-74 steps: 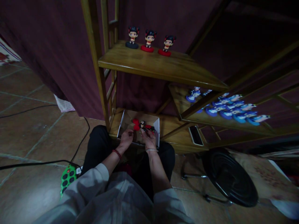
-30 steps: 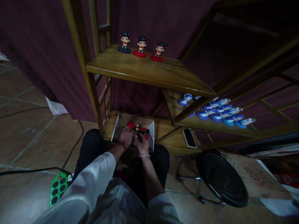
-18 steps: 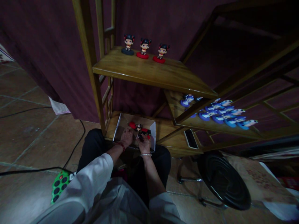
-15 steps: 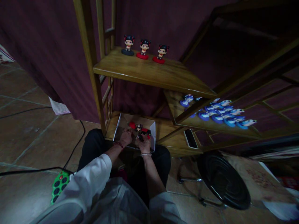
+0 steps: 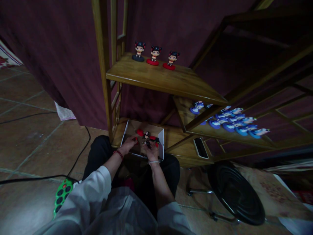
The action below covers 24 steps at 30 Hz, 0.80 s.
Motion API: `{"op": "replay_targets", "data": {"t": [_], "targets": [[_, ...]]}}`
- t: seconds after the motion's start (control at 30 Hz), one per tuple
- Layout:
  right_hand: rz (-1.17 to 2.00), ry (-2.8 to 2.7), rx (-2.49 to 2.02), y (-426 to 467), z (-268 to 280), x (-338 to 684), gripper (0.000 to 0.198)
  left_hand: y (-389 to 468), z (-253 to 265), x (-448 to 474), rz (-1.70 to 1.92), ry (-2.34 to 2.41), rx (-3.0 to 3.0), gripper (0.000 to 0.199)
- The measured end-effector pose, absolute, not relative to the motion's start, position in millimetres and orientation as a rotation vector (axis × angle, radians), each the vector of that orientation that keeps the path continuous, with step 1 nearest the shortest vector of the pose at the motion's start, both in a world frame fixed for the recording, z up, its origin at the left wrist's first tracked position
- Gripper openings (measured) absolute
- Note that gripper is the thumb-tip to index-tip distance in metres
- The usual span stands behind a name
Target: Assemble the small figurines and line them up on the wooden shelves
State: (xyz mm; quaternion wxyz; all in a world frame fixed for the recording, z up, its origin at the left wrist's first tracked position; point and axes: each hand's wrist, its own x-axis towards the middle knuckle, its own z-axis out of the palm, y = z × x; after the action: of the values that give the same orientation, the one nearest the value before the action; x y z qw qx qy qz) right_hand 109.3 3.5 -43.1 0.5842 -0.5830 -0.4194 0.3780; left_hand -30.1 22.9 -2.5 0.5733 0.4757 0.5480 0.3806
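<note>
An open white cardboard box (image 5: 160,138) sits on the low shelf in front of my knees. Inside it lie several small figurines with black hair and red bases, such as this one (image 5: 146,134). My left hand (image 5: 128,146) is in the box's left part, its fingers closed on a small red piece (image 5: 135,139), apparently a figurine base. Over the right half, my right hand (image 5: 152,152) has its fingers closed around a black-haired figurine (image 5: 147,143), partly hidden by the fingers.
Three black-haired figurines (image 5: 154,55) stand in a row on the upper wooden shelf (image 5: 156,78). Several blue-and-white figurines (image 5: 230,120) crowd the shelf at right. A phone-like dark object (image 5: 201,148) lies on the low shelf. A black round stool (image 5: 236,192) and a green power strip (image 5: 63,194) are on the floor.
My left hand has drawn back slightly left, and a red piece now shows at its fingertips. My right hand stays in the box with the figurine. The whole view has shifted a little.
</note>
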Motion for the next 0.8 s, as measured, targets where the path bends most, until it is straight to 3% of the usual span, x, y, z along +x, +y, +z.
{"op": "replay_targets", "data": {"t": [0.2,0.47,0.8], "targets": [[0.949,-0.946,-1.374,3.3,-21.4,101.0,0.041,13.5,6.3,-35.3,0.996,0.894,0.459,0.022],[0.984,-1.063,-1.386,1.1,-3.3,99.3,0.036,9.7,12.9,-40.4,0.995,0.779,0.437,0.028],[0.978,-1.103,-1.347,-4.1,17.5,97.6,0.038,3.1,25.6,-45.2,1.018,0.724,0.344,0.017]]}}
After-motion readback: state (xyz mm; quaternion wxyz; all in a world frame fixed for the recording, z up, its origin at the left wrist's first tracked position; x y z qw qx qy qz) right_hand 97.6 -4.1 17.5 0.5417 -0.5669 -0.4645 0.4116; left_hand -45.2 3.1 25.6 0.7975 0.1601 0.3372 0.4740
